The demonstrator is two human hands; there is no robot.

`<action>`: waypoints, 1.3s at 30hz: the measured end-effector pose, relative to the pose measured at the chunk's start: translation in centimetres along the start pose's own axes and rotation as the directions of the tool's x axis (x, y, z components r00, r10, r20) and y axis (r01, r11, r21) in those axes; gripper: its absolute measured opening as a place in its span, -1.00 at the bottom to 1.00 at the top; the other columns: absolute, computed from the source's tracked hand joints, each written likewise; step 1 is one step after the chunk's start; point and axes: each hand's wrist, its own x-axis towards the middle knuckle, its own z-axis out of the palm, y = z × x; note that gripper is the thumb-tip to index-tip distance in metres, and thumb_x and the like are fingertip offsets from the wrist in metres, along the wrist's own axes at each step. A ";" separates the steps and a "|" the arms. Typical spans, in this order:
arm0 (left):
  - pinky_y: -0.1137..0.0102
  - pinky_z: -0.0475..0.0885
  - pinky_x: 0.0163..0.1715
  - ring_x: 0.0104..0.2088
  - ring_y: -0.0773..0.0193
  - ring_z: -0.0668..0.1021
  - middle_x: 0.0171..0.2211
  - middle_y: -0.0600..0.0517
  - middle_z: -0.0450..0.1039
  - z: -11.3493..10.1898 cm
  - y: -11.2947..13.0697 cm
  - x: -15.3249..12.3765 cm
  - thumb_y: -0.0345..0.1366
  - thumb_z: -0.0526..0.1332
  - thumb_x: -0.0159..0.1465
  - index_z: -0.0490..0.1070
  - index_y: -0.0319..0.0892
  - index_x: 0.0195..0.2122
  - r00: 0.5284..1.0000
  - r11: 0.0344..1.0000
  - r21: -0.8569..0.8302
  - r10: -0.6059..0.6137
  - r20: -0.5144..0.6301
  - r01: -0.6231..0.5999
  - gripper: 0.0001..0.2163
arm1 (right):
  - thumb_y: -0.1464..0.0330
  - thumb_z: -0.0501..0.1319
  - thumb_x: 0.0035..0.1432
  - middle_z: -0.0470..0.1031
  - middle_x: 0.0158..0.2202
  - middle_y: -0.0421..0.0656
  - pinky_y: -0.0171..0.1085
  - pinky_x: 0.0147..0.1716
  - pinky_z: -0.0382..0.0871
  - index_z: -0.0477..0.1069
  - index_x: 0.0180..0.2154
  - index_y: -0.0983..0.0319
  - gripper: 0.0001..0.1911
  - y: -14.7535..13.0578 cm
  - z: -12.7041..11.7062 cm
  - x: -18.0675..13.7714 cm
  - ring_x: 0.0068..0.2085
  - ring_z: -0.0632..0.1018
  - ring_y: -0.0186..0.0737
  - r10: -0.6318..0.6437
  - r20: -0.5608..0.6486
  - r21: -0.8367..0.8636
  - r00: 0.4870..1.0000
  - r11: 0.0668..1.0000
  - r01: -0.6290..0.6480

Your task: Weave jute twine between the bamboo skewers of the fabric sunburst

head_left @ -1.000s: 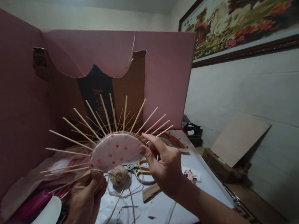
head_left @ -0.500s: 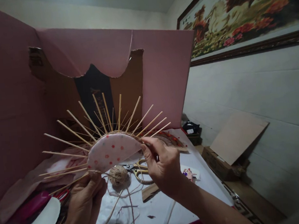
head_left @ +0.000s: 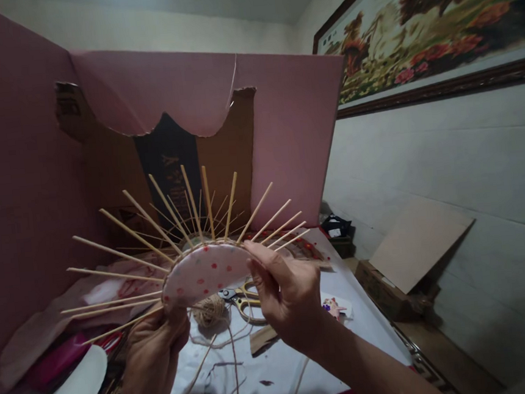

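To the left of your left hand, locate the crumpled pale pink fabric (head_left: 39,327); nearer to that hand lie a glossy magenta object (head_left: 59,362), its full shape unclear, and, below it, a white curved smooth-surfaced piece (head_left: 68,392). Your left hand (head_left: 150,357) is closed on the lower left end of a half-round panel covered in white cloth with red and orange dots (head_left: 209,270); its fingers behind the panel are partly hidden. The panel is held raised and tilted between your two hands, cloth face toward you. Thin pale wooden sticks (head_left: 136,236) radiate from its curved edge, fanning from just above your left hand over to just above your right hand. Beyond the panel, farther from both hands, stands a brown cardboard sheet with a wavy cut top edge (head_left: 113,167), bearing a dark vertical band. Between your hands and below the panel, a ball of tan twine (head_left: 209,312) rests on the white table covering (head_left: 256,387), with gold-handled scissors (head_left: 238,302) just left of your right hand. Your right hand (head_left: 291,286) pinches the panel's right end between thumb and fingers. Under that hand, slightly left, lies a torn brown cardboard strip (head_left: 263,341). Just right of its wrist sits a small pink figure with blue-violet detail (head_left: 333,308).
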 end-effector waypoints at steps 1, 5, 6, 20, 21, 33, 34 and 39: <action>0.60 0.05 -0.71 -0.64 0.53 0.06 -0.70 0.22 0.02 0.0 -0.1 0.0 -0.20 0.51 -0.28 0.20 -0.22 -0.69 1.000 1.000 0.014 0.004 0.006 -0.004 -0.56 | 0.45 0.11 0.23 0.60 -0.33 -0.14 -0.32 -0.48 0.32 0.37 0.02 0.26 -0.69 0.0 0.0 0.0 -0.46 0.54 -0.33 -0.014 0.030 -0.012 0.999 1.000 0.015; 0.58 0.05 -0.70 -0.63 0.51 0.06 -0.71 0.21 0.01 -0.1 -0.4 -0.1 -0.12 0.48 -0.21 0.13 -0.21 -0.72 0.999 0.998 0.062 0.022 0.027 -0.023 -0.52 | 0.41 0.10 0.25 0.61 -0.37 -0.14 -0.31 -0.52 0.31 0.40 -0.01 0.28 -0.71 0.0 0.0 0.2 -0.48 0.55 -0.31 0.045 0.125 -0.022 0.991 0.999 -0.043; 0.57 0.04 -0.70 -0.63 0.51 0.05 -0.71 0.21 0.00 -0.1 -0.5 -0.1 -0.12 0.48 -0.20 0.12 -0.21 -0.72 0.999 0.997 0.069 0.021 0.031 -0.023 -0.51 | 0.41 0.09 0.25 0.61 -0.36 -0.13 -0.32 -0.52 0.32 0.42 -0.03 0.28 -0.72 0.0 0.0 0.3 -0.47 0.56 -0.31 0.065 0.128 0.004 0.990 0.998 -0.066; 0.56 0.01 -0.69 -0.63 0.52 0.04 -0.69 0.21 0.01 0.0 -0.9 -0.2 -0.09 0.48 -0.24 0.23 -0.24 -0.69 0.999 0.991 0.131 -0.007 0.040 0.001 -0.56 | 0.41 0.11 0.23 0.58 -0.43 -0.16 -0.34 -0.52 0.28 0.43 -0.06 0.26 -0.74 -0.2 -0.2 0.3 -0.54 0.48 -0.36 0.098 0.162 0.110 0.982 0.987 -0.117; 0.57 0.01 -0.69 -0.63 0.52 0.05 -0.70 0.21 0.02 0.1 -0.9 -0.2 -0.09 0.48 -0.24 0.24 -0.24 -0.69 0.999 0.992 0.127 -0.017 0.035 0.012 -0.56 | 0.42 0.11 0.23 0.56 -0.44 -0.16 -0.35 -0.51 0.28 0.44 -0.09 0.27 -0.76 -0.2 -0.2 0.2 -0.53 0.48 -0.36 0.119 0.131 0.133 0.984 0.982 -0.137; 0.57 0.07 -0.68 -0.64 0.51 0.07 -0.70 0.23 0.01 -0.2 0.1 0.1 -0.17 0.49 -0.21 0.16 -0.21 -0.67 0.998 0.999 -0.041 0.000 0.062 0.003 -0.55 | 0.14 0.26 0.06 0.12 -0.70 -0.33 -0.39 -0.63 0.03 0.22 -0.68 0.25 -0.55 -1.4 2.7 -2.1 -0.61 0.17 -0.45 0.491 0.482 0.268 0.726 0.707 -0.655; 0.58 0.07 -0.69 -0.64 0.52 0.06 -0.70 0.24 0.00 -0.2 0.1 0.0 -0.18 0.50 -0.21 0.15 -0.20 -0.68 0.998 0.999 -0.054 -0.005 0.067 0.009 -0.54 | 0.14 0.33 -0.02 0.21 -0.68 -0.32 -0.41 -0.62 0.07 0.30 -0.63 0.26 -0.61 -1.4 3.2 -2.3 -0.60 0.23 -0.44 0.524 0.545 0.280 0.655 0.622 -0.731; 0.58 0.08 -0.68 -0.65 0.53 0.08 -0.71 0.24 0.02 -0.1 -0.1 -0.4 -0.21 0.51 -0.24 0.17 -0.22 -0.69 0.993 0.996 -0.037 -0.074 0.092 0.078 -0.55 | 0.10 0.42 -0.21 0.44 -0.44 -0.19 -0.39 -0.61 0.25 0.44 -0.28 0.27 -0.52 -1.1 3.8 -1.8 -0.47 0.40 -0.33 0.403 0.680 0.601 0.612 0.172 -0.781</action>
